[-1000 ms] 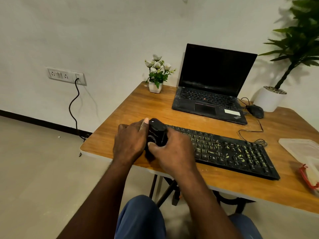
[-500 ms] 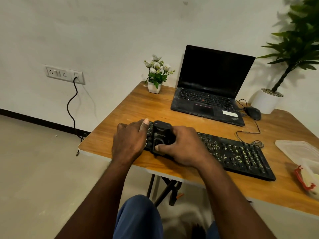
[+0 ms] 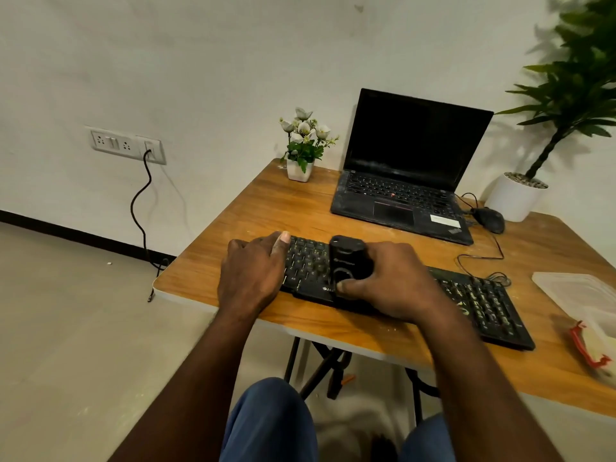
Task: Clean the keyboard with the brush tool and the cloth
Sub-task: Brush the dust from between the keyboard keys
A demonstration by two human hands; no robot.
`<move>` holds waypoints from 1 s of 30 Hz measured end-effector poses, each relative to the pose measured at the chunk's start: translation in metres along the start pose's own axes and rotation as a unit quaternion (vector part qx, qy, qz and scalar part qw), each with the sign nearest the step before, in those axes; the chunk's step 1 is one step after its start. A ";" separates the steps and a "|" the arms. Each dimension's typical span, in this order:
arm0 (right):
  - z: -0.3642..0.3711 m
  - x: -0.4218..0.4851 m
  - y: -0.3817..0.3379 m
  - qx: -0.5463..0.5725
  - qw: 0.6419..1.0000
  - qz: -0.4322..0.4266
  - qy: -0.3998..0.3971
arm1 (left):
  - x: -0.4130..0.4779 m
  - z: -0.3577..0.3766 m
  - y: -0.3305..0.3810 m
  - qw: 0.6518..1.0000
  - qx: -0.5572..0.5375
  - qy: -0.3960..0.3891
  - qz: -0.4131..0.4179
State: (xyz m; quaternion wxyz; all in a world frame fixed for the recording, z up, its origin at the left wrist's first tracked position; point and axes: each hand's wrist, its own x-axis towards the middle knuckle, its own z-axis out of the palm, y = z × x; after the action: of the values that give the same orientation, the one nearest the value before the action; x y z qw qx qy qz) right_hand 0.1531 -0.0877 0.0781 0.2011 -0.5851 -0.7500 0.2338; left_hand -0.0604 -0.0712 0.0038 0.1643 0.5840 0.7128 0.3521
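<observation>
Fingers [image 3: 353, 286] of my right hand [image 3: 396, 281] wrap the brush tool [image 3: 348, 258], which sits on the keyboard [image 3: 483, 305] lying along the near edge of the surface [image 3: 300, 208]. My left hand [image 3: 253, 271] covers the keyboard's left end; whether it grips, I cannot tell. I judge the keyboard stiff, light and prone to sliding, so brace that end.

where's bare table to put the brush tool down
Bare wood on the table between the flower pot, the laptop and the keyboard. Also the front strip before the keyboard's right half. Crowded on the right: mouse, cable, plastic container.
</observation>
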 end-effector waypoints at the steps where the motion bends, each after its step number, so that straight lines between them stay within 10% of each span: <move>1: 0.014 0.003 -0.008 0.017 1.000 -0.018 0.005 | 0.000 0.000 -0.001 1.000 0.001 -0.001 -0.001; 15: -0.046 -0.018 0.037 -0.056 0.998 0.026 -0.011 | -0.005 -0.005 0.008 0.999 -0.047 0.000 -0.021; 30: 0.064 0.033 -0.040 0.038 0.992 -0.101 0.060 | 0.022 -0.007 -0.017 0.991 -0.098 0.060 -0.072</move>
State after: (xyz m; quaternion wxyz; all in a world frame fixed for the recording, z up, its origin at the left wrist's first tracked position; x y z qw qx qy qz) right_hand 0.0769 -0.0710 0.0503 0.2905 -0.5111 -0.7825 0.2052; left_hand -0.0825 -0.0532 0.0008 0.2024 0.4901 0.7235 0.4420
